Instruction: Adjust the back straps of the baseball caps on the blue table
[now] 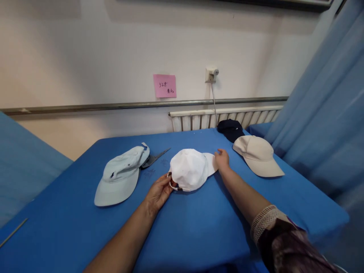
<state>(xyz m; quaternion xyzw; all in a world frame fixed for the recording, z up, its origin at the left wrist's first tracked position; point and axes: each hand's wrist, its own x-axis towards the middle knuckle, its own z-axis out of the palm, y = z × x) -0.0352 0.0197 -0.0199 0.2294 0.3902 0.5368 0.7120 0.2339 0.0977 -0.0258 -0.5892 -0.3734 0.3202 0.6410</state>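
Observation:
A white baseball cap (188, 169) rests on the blue-covered table, its brim pointing right. My left hand (161, 190) is closed on the back strap, by the strap opening and its dark buckle. At the other end, my right hand (222, 159) grips the brim's outer edge, with some fingers hidden behind it. A light blue-grey cap (122, 172) lies to the left, and beside it is a dark grey pointed piece (155, 157) partly covered by that cap. To the right sit a beige cap (257, 153) and, behind it, a dark navy cap (230, 130).
The blue table (182, 235) ends near a wall with a metal rail (119, 107), a white radiator (196, 122) and a plugged socket (211, 75). A pink note (165, 86) is stuck above. Blue curtains (321, 113) hang on both sides. A thin stick (13, 232) lies at left.

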